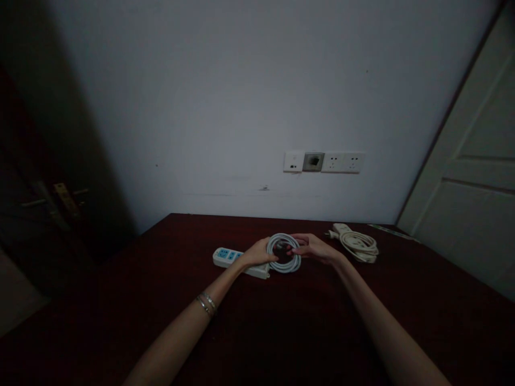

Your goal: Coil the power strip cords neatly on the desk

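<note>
A white cord (285,268), wound into a round coil, is held up between my two hands just above the dark red table. My left hand (257,253) grips the coil's left side, with its thumb along the lower edge. On the right side, my right hand (314,248) pinches the coil between thumb and fingers. Some dark bit, perhaps the plug, shows inside the ring, too dim to be sure. Beneath my left hand and wrist lies a white power strip (222,256) with blue sockets, its middle partly hidden.
A second power strip (341,229) with its cream cord coiled (359,246) lies at the table's back right. Wall sockets (341,162) sit above the table (306,332). A flat patterned strip (392,231) lies along the back right edge. Doors stand at both sides.
</note>
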A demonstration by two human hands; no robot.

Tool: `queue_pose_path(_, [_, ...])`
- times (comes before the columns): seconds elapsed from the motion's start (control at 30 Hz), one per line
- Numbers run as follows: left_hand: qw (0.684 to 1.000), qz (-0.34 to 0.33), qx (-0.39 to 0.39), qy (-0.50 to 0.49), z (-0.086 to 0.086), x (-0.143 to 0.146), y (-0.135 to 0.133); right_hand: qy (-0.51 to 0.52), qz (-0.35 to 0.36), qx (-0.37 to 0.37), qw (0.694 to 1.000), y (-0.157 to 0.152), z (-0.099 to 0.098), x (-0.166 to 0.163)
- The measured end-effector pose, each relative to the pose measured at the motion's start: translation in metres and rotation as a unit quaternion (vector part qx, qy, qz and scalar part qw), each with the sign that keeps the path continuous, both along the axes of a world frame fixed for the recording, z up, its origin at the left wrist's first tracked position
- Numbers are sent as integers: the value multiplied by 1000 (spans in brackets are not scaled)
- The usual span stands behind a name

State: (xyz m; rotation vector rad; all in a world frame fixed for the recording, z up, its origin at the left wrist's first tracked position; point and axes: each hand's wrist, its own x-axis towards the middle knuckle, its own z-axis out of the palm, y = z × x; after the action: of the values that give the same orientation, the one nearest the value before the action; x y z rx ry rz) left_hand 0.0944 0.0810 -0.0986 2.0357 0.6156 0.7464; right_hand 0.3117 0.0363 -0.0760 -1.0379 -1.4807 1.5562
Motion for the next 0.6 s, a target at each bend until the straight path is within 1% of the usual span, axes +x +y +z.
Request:
queue_pose_path(0.1, [999, 23, -16, 33, 1, 0, 0, -27, -23, 18, 999, 2, 1, -3])
queue_pose_path(0.17, [998, 22, -22, 54, -1, -1, 1, -27, -31, 30, 999, 3, 1, -5])
queue_pose_path(0.3, [995, 14, 0, 97, -6, -4, 4, 27, -9, 34, 999, 4, -3, -5])
queue_pose_path(0.43, [992, 21, 31, 123, -5, -6, 4, 92, 9, 18, 996, 4, -8, -7])
queue_pose_path(0.5, [991, 26, 26, 129, -3, -5, 3, 117, -9, 9, 993, 5, -9, -11])
queue_pose_path(0.6, [991, 29, 16, 133, -1, -4, 2, 127, -74, 0, 989, 8, -9, -18])
